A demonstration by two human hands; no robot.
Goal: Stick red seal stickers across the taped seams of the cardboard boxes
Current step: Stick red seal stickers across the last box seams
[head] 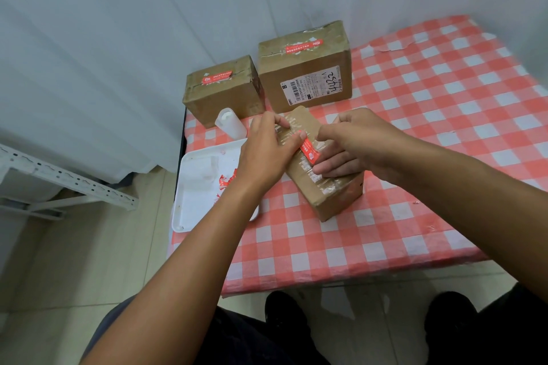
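Nearby, two sealed boxes and a tray flank both hands pressing a red sticker flat, fingers straight.

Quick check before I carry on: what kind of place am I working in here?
Probably a small makeshift parcel-packing spot, not a warehouse: a table under a red-checked cloth, sealed cardboard boxes against a plain wall, and a white tray of stickers.

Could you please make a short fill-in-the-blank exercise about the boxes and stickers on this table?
1. The number of cardboard boxes on the table is ____.
2. The hands press a ____ sticker onto the near box.
3. The tablecloth has a red and white ____ pattern.
4. The white tray lies to the ____ of the near box.

Missing words: three; red; checked; left
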